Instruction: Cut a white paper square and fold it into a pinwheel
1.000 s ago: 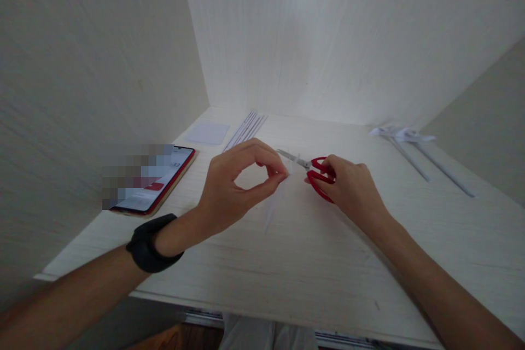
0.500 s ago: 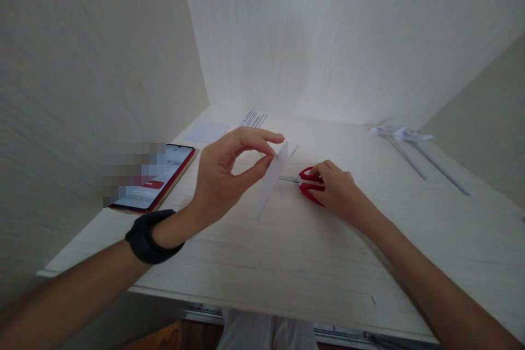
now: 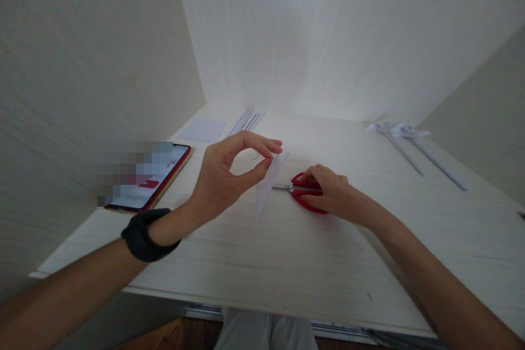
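Between thumb and fingers, my left hand [image 3: 229, 183] pinches a thin piece of white paper [image 3: 266, 188] that hangs tilted over the table. A black band [image 3: 143, 235] circles the left wrist. My right hand [image 3: 338, 192] is closed on the red handles of a pair of scissors [image 3: 308, 202], its fingers in or around the loops. The scissors' blades point left at the paper, and their tips are hidden behind it, so I cannot tell whether they touch it.
A phone [image 3: 162, 178] lies at the left. Behind my left hand are a white paper sheet [image 3: 203, 130] and several thin strips [image 3: 248, 120]. At the back right, two white paper sticks [image 3: 441, 164] with folded paper tops [image 3: 400, 129] lie near the wall. The table's front edge [image 3: 229, 303] is close below.
The scissors have shifted slightly left and down, with their blades lower against the paper. The paper has turned a little in my left hand. The whole view has moved slightly.
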Available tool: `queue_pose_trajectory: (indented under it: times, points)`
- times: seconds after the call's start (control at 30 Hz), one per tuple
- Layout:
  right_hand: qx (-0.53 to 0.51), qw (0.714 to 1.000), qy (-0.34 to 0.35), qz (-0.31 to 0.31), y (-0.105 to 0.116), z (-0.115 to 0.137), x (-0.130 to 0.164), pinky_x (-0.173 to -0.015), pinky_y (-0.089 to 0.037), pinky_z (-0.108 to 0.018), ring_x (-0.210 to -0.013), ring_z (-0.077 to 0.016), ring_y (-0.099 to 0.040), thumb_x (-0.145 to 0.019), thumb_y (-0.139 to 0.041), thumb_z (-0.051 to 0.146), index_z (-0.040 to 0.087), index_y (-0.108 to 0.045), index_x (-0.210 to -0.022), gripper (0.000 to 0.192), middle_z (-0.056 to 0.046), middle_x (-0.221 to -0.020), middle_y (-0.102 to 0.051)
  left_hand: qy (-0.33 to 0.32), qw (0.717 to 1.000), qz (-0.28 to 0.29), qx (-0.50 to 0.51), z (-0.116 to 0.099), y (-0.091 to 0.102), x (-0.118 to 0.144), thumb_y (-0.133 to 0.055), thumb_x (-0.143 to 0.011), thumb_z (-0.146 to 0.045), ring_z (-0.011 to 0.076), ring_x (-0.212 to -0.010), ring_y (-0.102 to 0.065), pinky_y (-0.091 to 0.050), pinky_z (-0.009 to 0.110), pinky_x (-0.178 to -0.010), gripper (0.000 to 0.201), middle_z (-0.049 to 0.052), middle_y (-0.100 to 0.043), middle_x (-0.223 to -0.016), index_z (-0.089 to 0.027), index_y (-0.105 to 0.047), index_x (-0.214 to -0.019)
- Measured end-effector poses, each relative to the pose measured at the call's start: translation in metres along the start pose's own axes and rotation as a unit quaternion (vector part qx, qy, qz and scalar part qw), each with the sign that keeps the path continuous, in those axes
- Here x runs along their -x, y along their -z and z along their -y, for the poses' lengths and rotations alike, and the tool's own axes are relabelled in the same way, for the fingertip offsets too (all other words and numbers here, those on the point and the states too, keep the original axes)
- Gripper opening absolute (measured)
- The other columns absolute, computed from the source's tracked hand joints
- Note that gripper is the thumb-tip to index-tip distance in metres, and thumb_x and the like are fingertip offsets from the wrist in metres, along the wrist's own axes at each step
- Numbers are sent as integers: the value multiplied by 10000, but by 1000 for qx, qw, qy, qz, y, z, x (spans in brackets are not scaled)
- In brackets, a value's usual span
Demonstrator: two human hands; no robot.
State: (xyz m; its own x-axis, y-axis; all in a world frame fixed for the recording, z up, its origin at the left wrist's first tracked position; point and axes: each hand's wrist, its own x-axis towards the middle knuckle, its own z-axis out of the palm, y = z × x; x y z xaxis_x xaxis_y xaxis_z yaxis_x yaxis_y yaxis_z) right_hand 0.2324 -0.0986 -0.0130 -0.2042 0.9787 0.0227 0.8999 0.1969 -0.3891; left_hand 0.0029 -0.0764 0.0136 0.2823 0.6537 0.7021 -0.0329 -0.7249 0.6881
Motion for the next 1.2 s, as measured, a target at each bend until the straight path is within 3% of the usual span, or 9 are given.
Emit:
queue_pose_trajectory:
  times: [0.17,0.33,0.43,0.57,0.73,0.9,1.07,1.2]
  points:
    - [15,999,27,-29,-1,3,0,-935,-415,-524,-1083,-291,-598,-825,-629,262,201,-634,-1040,223,-123,-1138,-643,-1,1000,12,12,1,0,0,-666,-786,-58,204,-950,-706,-555,420,-948,140,30,-716,-847,-193,-630,-795]
    - [20,985,100,-138,-1,17,0,-979,-385,-534,-1203,-319,-508,-814,-670,262,196,-525,-1204,421,-150,-1287,-561,10,999,-1,42,1,1,-1,-648,-781,-45,195,-934,-701,-557,415,-934,147,31,-710,-863,-186,-608,-769]
    - [-4,962,181,-203,-3,31,4,-1013,-367,-521,-1233,-332,-475,-760,-759,393,196,-457,-1250,608,-168,-1318,-536,38,997,-13,64,0,0,-2,-635,-789,-58,191,-922,-704,-568,398,-903,145,33,-718,-876,-191,-590,-751]
    - [-41,944,225,-237,-13,48,11,-994,-404,-515,-1222,-340,-479,-698,-778,556,200,-403,-1282,780,-185,-1313,-522,84,995,-36,48,-1,-2,-1,-649,-789,-107,170,-869,-700,-577,352,-847,139,26,-715,-860,-203,-564,-736]
    - [-142,950,198,-193,-19,59,15,-928,-477,-488,-1184,-321,-518,-727,-737,590,220,-393,-1260,734,-181,-1302,-517,39,994,-63,-83,0,-1,-1,-651,-772,-100,175,-831,-679,-545,344,-814,127,27,-695,-830,-204,-581,-753]
    - [-280,940,139,-138,-13,60,15,-944,-471,-456,-1128,-272,-567,-730,-696,644,223,-438,-1201,682,-142,-1242,-565,-16,970,-57,-235,0,1,-2,-644,-748,-96,171,-750,-663,-511,324,-724,145,1,-697,-775,-224,-575,-735]
    - [-346,932,77,-74,-12,61,13,-880,-492,-412,-1051,-251,-613,-746,-715,545,221,-486,-1116,542,-114,-1155,-629,8,967,-35,-253,1,0,-3,-635,-740,-111,160,-696,-635,-492,303,-675,125,-7,-672,-711,-212,-569,-703]
    - [-297,953,33,-52,-16,56,7,-741,-484,-354,-866,-221,-620,-828,-624,351,198,-577,-964,210,-62,-946,-676,87,979,5,-186,3,-1,-4,-649,-740,-133,149,-686,-634,-516,294,-680,77,4,-667,-717,-187,-601,-713]
